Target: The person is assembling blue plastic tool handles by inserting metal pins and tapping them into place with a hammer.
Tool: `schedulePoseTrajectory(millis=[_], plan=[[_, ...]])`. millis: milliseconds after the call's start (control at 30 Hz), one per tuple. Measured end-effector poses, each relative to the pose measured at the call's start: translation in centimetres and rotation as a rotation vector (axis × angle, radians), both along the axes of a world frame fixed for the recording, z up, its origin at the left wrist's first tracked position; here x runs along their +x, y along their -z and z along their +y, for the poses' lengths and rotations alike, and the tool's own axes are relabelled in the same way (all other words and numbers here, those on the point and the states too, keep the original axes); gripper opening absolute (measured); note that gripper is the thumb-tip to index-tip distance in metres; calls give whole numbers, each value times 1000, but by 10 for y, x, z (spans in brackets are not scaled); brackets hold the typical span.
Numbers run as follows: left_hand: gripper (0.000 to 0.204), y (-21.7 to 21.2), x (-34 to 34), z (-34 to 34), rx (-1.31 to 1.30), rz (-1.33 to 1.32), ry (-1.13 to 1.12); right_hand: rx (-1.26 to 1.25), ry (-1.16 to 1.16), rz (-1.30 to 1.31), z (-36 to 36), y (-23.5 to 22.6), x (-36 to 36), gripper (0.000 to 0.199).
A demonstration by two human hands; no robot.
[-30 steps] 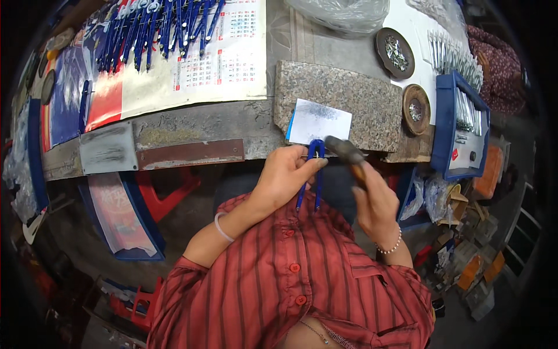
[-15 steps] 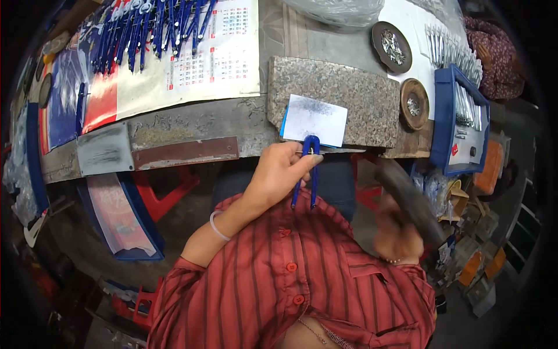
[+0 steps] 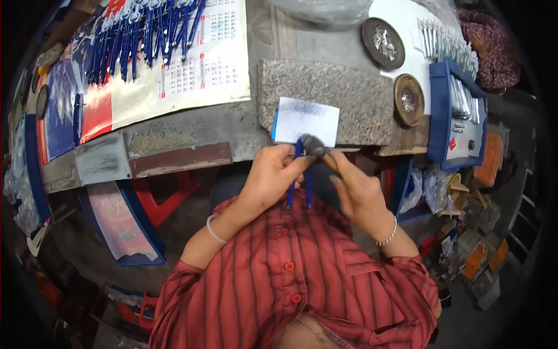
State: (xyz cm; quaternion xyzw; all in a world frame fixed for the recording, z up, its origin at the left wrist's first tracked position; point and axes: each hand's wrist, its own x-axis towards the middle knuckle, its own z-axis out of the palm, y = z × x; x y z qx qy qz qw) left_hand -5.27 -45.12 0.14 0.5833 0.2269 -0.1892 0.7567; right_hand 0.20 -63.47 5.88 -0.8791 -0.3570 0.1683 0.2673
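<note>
My left hand (image 3: 268,175) pinches a blue two-legged compass (image 3: 291,191), its legs pointing back toward my body. The compass's top end lies at the near edge of a white pad (image 3: 307,119), which has grey smudges and a blue layer beneath. Closed around a wooden handle, my right hand (image 3: 367,198) holds a hammer (image 3: 314,146). Its dark metal head is down at the top of the compass and hides most of it. Under the pad lies a speckled stone slab (image 3: 354,96) at the table's front edge.
Several blue compasses (image 3: 136,38) lie on a calendar sheet (image 3: 226,81) at the far left. Two round dishes (image 3: 397,104) with small metal parts stand right of the slab. Beyond them are a blue tray (image 3: 440,116) of silver pieces and another person's patterned sleeve (image 3: 500,64).
My right hand has swung the hammer in from the lower right onto the top of the compass. My left hand keeps its grip. The whole view has shifted slightly.
</note>
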Motion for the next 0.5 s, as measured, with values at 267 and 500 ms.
schedulePoseTrajectory(millis=[267, 500], plan=[[21, 5, -2, -1, 19, 8, 22, 114, 222, -299, -7, 5, 19, 46], [21, -9, -9, -4, -58, -113, 10, -145, 175, -693, -12, 7, 42, 38]])
